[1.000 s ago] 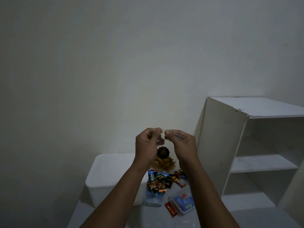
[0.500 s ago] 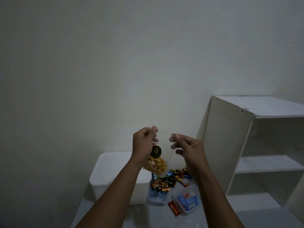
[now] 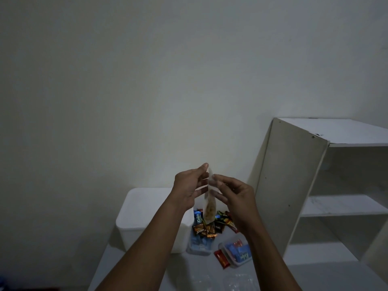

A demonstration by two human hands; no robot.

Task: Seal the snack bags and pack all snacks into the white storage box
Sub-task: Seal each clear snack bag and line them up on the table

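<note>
A clear snack bag (image 3: pixel 210 208) with yellow pieces in its lower part hangs edge-on between my hands, above the table. My left hand (image 3: pixel 188 191) holds its top edge with the fingers stretched along one side. My right hand (image 3: pixel 236 195) pinches the upper part from the other side with thumb and forefinger. The white storage box (image 3: pixel 134 225) stands on the table at the left, partly behind my left forearm. Several wrapped snacks (image 3: pixel 212 228) lie in a heap just right of the box, under the bag.
A clear tub with blue packets (image 3: pixel 239 254) and a red bar (image 3: pixel 221 258) lie near the heap. Empty clear containers (image 3: pixel 238 280) sit at the table's front. A white shelf unit (image 3: pixel 291 185) stands close on the right. A plain wall is behind.
The bag has turned from face-on to edge-on. My right hand has closed in and taken the bag's upper part again, and both hands sit a little lower and closer together.
</note>
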